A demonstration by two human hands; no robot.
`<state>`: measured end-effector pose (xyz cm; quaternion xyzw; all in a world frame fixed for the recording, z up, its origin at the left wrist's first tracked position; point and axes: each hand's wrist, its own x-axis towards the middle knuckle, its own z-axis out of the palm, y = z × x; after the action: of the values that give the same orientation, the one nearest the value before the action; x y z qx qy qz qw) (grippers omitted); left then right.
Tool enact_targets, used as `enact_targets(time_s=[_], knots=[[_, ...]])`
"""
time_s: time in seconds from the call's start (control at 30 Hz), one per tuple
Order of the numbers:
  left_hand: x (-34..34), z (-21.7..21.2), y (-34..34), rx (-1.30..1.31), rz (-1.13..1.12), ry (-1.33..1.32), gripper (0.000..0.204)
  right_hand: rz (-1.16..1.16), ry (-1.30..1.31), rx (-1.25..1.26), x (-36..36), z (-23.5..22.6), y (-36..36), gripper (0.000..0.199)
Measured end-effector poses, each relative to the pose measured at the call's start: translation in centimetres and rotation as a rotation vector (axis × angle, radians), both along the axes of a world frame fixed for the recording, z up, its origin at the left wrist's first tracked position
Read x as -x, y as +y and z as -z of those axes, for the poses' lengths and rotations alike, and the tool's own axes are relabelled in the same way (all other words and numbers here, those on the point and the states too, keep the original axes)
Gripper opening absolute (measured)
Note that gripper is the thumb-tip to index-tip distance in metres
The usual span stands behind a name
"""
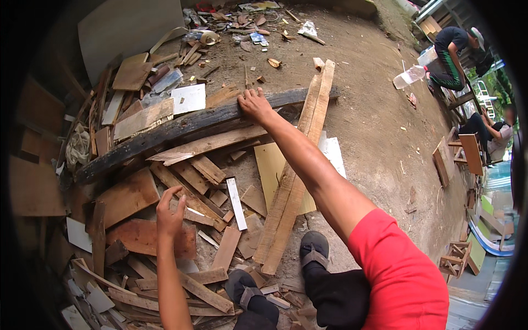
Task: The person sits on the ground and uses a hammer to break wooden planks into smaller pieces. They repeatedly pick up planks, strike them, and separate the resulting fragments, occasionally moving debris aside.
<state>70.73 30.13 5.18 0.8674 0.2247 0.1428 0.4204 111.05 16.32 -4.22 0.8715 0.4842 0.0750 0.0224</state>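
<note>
1. Right hand (254,104), upper centre: fingers resting on a long charred beam (165,135) crossing the wood pile.
2. Left hand (169,209), lower left: open above scrap boards.
3. Long pale plank (297,170), centre, runs beneath the right forearm.
4. Two sandalled feet, bottom centre.

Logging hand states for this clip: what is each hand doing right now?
Left hand: open, fingers loosely curled, holding nothing, above the scrap wood pieces.
Right hand: fingers resting on the long charred black wooden beam; a full grasp cannot be told.
</note>
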Motion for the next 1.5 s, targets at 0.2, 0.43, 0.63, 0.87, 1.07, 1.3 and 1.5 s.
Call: enact_targets(time_s=[0.2, 0.43, 0.63, 0.87, 1.07, 1.3, 1.5], knots=[[-0.5, 2.3, 1.2, 0.145, -0.186, -0.117, 0.027, -0.094, 0.044, -0.272, 2.2, -1.0, -2.7, 0.040], [-5.0, 0.8, 3.5, 1.079, -0.381, -0.331, 0.100, -0.130, -0.008, -0.286, 4.1, -4.4, -4.2, 0.040], [-11.3, -0.9, 4.6, 1.510, -0.682, -0.438, 0.123, -0.089, 0.051, -0.297, 5.5, -6.6, -6.5, 0.044], [-15.3, 0.6, 3.2, 1.525, -0.778, -0.530, 0.063, -0.053, 0.051, -0.326, 4.9, -5.9, -10.9, 0.046], [-15.5, 1.8, 3.0, 1.339, -0.621, -0.587, 0.045, -0.033, 0.011, -0.334, 4.4, -5.3, -13.9, 0.040], [-15.2, -5.6, 3.0, 1.288, -0.218, -0.836, 0.047, 0.021, -0.101, -0.570, 2.5, -9.9, -11.8, 0.038], [-10.4, -13.4, -1.3, 1.204, -0.100, -0.943, 0.069, -0.070, -0.132, -0.744, 3.6, -14.7, -10.9, 0.042]])
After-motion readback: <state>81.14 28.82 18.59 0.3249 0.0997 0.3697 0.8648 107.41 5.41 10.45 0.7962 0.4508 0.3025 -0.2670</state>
